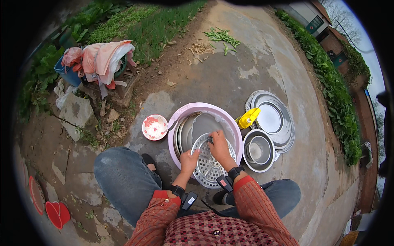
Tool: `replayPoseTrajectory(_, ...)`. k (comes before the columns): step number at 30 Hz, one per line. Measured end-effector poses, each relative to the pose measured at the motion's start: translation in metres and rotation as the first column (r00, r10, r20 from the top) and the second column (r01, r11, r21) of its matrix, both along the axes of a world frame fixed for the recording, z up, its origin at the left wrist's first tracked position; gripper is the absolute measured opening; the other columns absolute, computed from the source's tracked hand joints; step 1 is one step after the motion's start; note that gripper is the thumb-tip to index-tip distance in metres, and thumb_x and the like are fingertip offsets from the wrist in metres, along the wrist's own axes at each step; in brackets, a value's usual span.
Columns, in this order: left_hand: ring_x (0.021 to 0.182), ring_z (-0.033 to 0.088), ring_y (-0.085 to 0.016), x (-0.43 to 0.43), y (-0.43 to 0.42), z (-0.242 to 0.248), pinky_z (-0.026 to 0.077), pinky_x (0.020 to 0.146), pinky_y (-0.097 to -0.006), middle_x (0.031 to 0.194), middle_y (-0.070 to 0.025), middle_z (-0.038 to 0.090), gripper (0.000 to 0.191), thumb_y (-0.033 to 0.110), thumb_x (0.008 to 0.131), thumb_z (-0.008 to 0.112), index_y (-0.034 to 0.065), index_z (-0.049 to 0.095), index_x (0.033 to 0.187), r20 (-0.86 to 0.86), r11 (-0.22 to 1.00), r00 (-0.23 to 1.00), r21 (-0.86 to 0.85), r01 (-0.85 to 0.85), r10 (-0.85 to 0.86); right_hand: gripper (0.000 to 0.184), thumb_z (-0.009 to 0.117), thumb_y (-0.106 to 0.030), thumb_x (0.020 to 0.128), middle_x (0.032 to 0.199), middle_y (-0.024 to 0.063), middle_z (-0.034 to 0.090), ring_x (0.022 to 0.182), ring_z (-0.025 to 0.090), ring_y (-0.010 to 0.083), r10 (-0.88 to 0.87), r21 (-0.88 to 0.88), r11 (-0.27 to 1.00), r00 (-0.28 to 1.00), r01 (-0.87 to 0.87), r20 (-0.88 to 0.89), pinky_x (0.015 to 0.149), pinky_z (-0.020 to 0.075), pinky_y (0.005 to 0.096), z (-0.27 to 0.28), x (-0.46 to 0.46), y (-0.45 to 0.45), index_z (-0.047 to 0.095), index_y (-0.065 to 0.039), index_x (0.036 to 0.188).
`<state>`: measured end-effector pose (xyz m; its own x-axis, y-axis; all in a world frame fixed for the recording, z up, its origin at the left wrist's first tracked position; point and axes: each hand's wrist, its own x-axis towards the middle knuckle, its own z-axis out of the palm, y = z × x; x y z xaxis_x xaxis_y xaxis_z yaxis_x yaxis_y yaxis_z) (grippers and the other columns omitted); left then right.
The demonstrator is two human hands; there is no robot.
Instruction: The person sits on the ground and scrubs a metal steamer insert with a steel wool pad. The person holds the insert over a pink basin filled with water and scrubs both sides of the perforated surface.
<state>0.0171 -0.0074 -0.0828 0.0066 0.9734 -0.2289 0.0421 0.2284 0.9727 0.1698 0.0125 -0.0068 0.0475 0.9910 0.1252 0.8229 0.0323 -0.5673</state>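
Note:
A round perforated metal steamer rack [212,166] tilts over the near rim of a pink plastic basin [205,106]. Its left edge is pinched between the thumb and fingers of my left hand [188,160]. My right hand [220,147] presses a dark scouring pad [210,140], probably of steel wire, against the rack's upper part. Behind the rack, the basin holds greyish water [212,121] with some suds along the wall. Metal pan rims [178,135] lean inside its left side, partly under the water.
Left of the basin stands a red-and-white bowl [154,127]. On the right are a yellow bottle [248,118], nested metal bowls [258,149] and stacked metal lids or trays [284,123]. Green bean pods [222,36] lie farther off. A red bucket [58,214] sits at lower left.

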Motion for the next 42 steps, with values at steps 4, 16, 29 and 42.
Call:
replayPoseTrajectory(4,0.060,0.055,-0.016,-0.004,0.002,0.006,0.046,0.062,-0.0366,0.064,-0.0136,0.062,0.032,0.028,0.089,0.065,-0.0038,0.069,0.089,-0.095,1.000,0.995,0.001,-0.017,0.017,0.034,0.072,0.000,0.071,0.105,0.0188,0.052,0.097,0.057,0.0394,0.040,-0.249,0.968,0.999,-0.040,-0.004,0.084,0.0474,0.0444,0.005,0.006,-0.043,0.057,-0.004,0.102)
replayPoseTrajectory(16,0.061,0.055,-0.013,-0.002,0.002,0.006,0.047,0.063,-0.0337,0.066,-0.0095,0.066,0.028,0.026,0.089,0.067,-0.0014,0.073,0.090,-0.013,0.999,0.999,-0.038,0.034,-0.035,0.034,0.072,0.000,0.071,0.105,0.0188,0.053,0.097,0.057,0.0396,0.028,-0.088,0.996,0.998,-0.023,0.055,0.084,0.0475,0.0447,0.007,0.007,-0.025,0.058,-0.003,0.102)
replayPoseTrajectory(29,0.057,0.060,-0.031,0.001,0.000,-0.007,0.048,0.061,-0.0402,0.063,-0.0213,0.061,0.033,0.032,0.085,0.068,-0.0008,0.071,0.088,-0.101,0.998,0.993,0.026,0.056,-0.053,0.027,0.071,-0.002,0.073,0.101,0.0194,0.054,0.094,0.057,0.0406,0.032,0.001,0.999,0.988,-0.033,0.149,0.082,0.0474,0.0471,0.011,-0.003,-0.002,0.056,-0.002,0.096)
replayPoseTrajectory(42,0.061,0.061,-0.018,0.002,-0.001,0.014,0.048,0.064,-0.0359,0.065,-0.0139,0.065,0.028,0.028,0.090,0.065,0.0010,0.073,0.089,-0.040,1.000,0.999,0.024,-0.004,0.005,0.040,0.072,-0.008,0.076,0.104,0.0197,0.053,0.098,0.057,0.0384,-0.030,-0.030,0.999,0.995,0.027,-0.095,0.086,0.0470,0.0435,-0.004,0.010,-0.002,0.054,-0.002,0.111)
